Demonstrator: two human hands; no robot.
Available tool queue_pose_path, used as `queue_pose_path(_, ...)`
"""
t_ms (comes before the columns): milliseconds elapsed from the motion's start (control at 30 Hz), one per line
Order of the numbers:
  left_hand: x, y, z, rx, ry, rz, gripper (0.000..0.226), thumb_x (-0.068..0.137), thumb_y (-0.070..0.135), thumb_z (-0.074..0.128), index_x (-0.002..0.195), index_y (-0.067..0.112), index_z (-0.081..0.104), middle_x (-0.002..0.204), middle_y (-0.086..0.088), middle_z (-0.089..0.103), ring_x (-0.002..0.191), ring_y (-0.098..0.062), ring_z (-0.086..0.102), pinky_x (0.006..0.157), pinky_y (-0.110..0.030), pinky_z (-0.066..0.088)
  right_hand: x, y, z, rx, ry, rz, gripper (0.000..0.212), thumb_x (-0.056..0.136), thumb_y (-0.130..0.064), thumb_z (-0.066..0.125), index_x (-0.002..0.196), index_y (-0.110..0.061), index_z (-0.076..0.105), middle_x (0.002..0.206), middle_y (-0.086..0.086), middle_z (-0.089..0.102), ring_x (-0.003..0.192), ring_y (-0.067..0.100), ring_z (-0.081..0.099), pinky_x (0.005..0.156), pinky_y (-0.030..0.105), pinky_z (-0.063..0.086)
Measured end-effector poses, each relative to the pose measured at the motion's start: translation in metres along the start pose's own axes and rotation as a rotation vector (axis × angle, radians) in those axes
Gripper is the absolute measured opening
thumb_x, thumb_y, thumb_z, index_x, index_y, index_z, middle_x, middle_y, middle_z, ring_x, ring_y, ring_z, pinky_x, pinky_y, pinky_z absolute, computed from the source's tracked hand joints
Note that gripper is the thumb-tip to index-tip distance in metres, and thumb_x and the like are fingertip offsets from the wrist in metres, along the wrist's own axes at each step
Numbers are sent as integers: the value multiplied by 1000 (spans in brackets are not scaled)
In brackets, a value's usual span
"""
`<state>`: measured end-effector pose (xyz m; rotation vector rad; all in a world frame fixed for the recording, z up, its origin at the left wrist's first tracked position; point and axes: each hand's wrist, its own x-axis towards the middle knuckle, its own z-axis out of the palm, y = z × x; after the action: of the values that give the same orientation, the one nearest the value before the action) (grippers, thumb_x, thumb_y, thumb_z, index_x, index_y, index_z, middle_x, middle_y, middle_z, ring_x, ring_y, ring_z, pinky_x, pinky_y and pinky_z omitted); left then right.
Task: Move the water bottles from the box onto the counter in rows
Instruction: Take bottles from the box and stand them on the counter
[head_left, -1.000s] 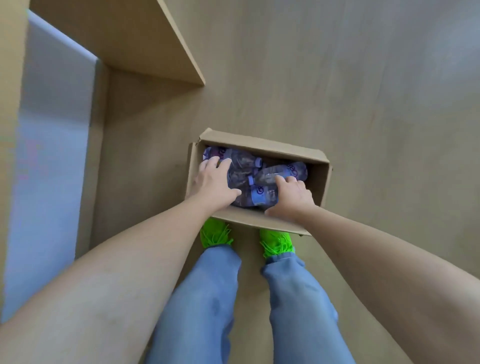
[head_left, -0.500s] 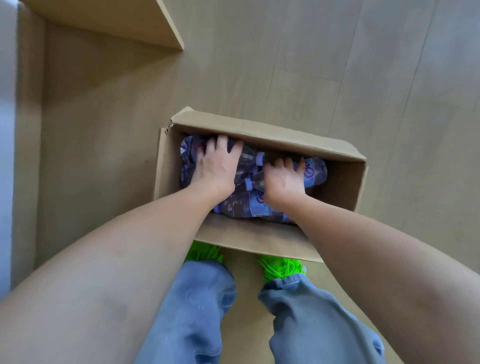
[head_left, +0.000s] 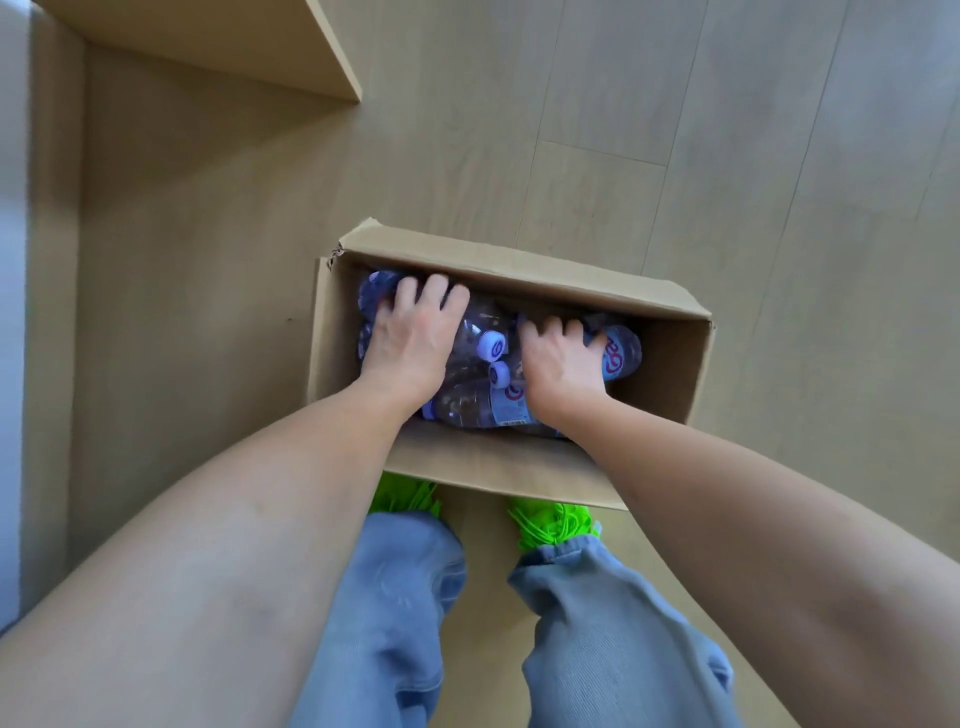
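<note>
An open cardboard box stands on the wooden floor in front of my feet. Inside it lie several clear water bottles with blue labels and pale blue caps, piled on their sides. My left hand reaches into the left half of the box, its fingers curled over a bottle there. In the right half my right hand is wrapped around another bottle whose labelled end sticks out past the fingers. Both hands hide much of the bottles under them.
A pale wooden counter edge juts out at the upper left, with a light panel along the left border. My legs in blue jeans and bright green shoes stand just behind the box.
Both hands have gone deeper into the box and closed around bottles. The view has dropped closer to the box, which looks larger.
</note>
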<state>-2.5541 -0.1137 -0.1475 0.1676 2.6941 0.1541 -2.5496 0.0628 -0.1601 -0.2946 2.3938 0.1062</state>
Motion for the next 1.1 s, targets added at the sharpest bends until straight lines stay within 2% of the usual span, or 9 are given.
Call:
queue_pose_path(100,-10,-10,-15,-85,-51,-7,69,67,-1,74,124,16,39,121,-4,51,110,-28,46,80,-41,46,-10,3,-8,114,-37,32,59,75,-14,68,126,-16,38,117,14,50,110,38,48,90,53,43)
queue_pose_path(200,-14,-13,-50,-218,-82,-60,64,68,10,76,118,21,38,114,-1,51,105,-27,50,72,-40,48,-27,14,-24,297,-42,20,52,73,-14,72,114,-16,41,109,11,54,103,36,55,78,43,48)
queue_pose_path(300,-22,-7,-93,-329,-117,-129,67,67,13,72,122,33,38,110,2,48,93,-26,53,74,-41,52,-50,25,-52,419,-24,-13,39,71,-16,71,101,-15,47,98,6,56,92,31,55,68,34,44)
queue_pose_path(367,-33,1,-123,-374,-115,-149,62,66,12,69,117,36,43,104,4,47,89,-26,53,72,-40,53,-67,26,-78,478,-8,-1,35,68,-16,70,96,-14,49,88,3,55,84,29,53,64,32,38)
queue_pose_path(567,-71,31,-235,-449,-31,-248,53,59,18,70,103,36,47,96,4,51,81,-28,56,69,-34,51,-124,24,-185,637,13,73,39,58,-14,73,88,-17,48,75,-1,56,72,23,52,46,27,30)
queue_pose_path(700,-105,44,-319,-504,16,-291,53,56,23,74,98,37,45,86,4,47,78,-27,55,66,-33,50,-172,25,-267,687,77,67,42,60,-19,77,94,-16,53,74,-3,52,67,21,52,45,24,33)
queue_pose_path(767,-119,48,-366,-537,52,-315,57,52,27,78,97,37,44,87,4,50,80,-24,54,65,-30,46,-194,25,-314,660,91,30,42,61,-19,79,95,-14,55,76,-2,53,73,24,55,51,26,36)
queue_pose_path(933,-163,49,-479,-625,158,-376,55,41,35,79,88,33,49,84,4,63,76,-21,60,60,-24,44,-253,18,-427,596,106,-57,49,46,-20,87,82,-17,55,81,0,58,71,21,56,50,24,38)
queue_pose_path(1100,-223,45,-593,-645,283,-425,44,42,31,80,75,30,52,77,7,62,75,-19,63,58,-21,43,-322,-2,-542,553,200,-169,52,42,-24,90,74,-18,49,79,-3,52,66,16,53,49,23,40)
